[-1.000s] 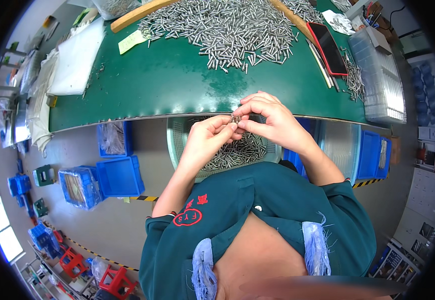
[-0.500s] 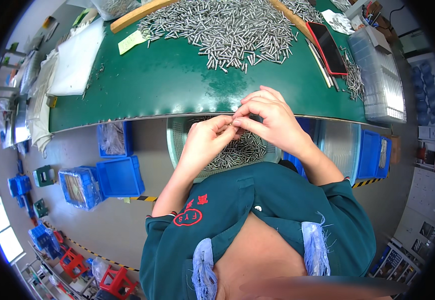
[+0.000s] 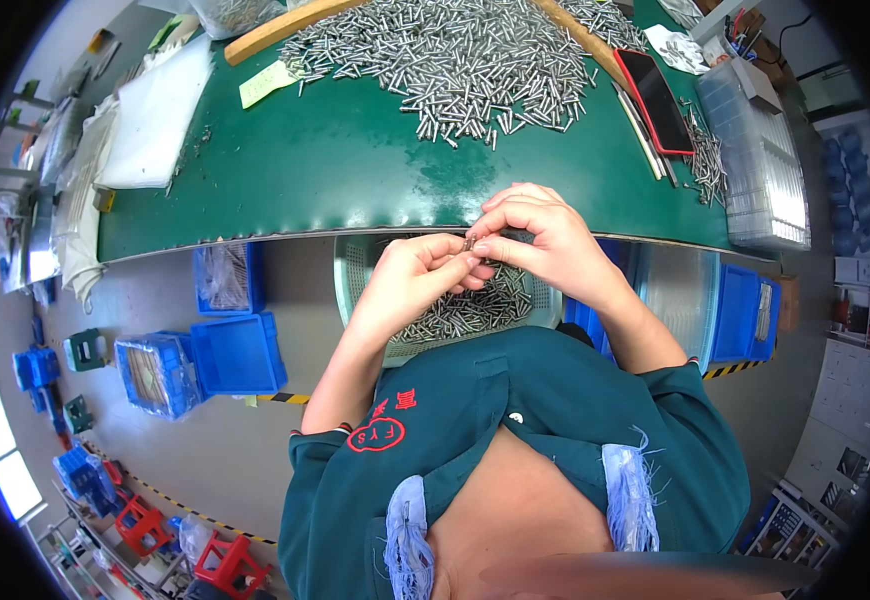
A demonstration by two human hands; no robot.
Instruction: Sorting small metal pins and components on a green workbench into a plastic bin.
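My left hand [image 3: 413,280] and my right hand [image 3: 537,238] meet at the table's front edge, above a pale green plastic basket [image 3: 349,285]. Their fingertips pinch small metal pins [image 3: 469,244] between them; the fingers partly cover these, and how many there are I cannot tell. Both hands are closed, thumbs against forefingers. Below them, a heap of short dark-silver pins [image 3: 485,305] lies in the basket. A large pile of shiny metal pins [image 3: 455,65] spreads over the far part of the green table [image 3: 305,190].
Wooden bars [image 3: 285,30] flank the pile. To the right lie a red-edged phone [image 3: 653,100], thin rods [image 3: 639,130], loose pins [image 3: 707,160] and clear plastic boxes [image 3: 760,160]. White sheets [image 3: 160,115] and a yellow-green note [image 3: 267,84] lie left. Blue crates [image 3: 240,355] stand on the floor.
My fingers have shifted slightly, and the pins between the fingertips show more clearly now. Both hands stay together over the basket.
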